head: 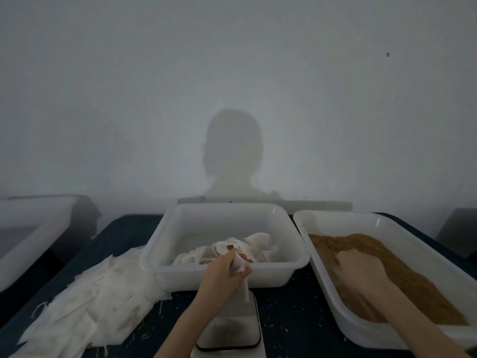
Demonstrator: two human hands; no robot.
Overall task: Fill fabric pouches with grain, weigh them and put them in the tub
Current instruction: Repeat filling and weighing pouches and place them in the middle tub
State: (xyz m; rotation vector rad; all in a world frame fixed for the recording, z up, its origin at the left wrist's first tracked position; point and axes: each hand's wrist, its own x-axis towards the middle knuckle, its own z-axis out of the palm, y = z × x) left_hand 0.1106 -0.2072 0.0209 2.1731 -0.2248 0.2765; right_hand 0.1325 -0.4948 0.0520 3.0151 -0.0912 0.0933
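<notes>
A scale (pixel 228 329) stands nearest on the dark bench (pixel 291 319). Above it the left hand (pixel 224 273) grips a white pouch (pixel 241 266), fingers curled around it. The right hand (pixel 361 270) lies on the grain (pixel 413 288) in the right tray (pixel 322 285); I cannot tell its grip. Empty pouches (pixel 98 295) lie left. Behind, the tub (pixel 260 275) holds pouches.

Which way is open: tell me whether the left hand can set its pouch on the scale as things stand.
Probably yes. The left hand grips the pouch just above the scale, whose platform looks bare apart from the forearm crossing over it. The right hand is away in the grain tray.
</notes>
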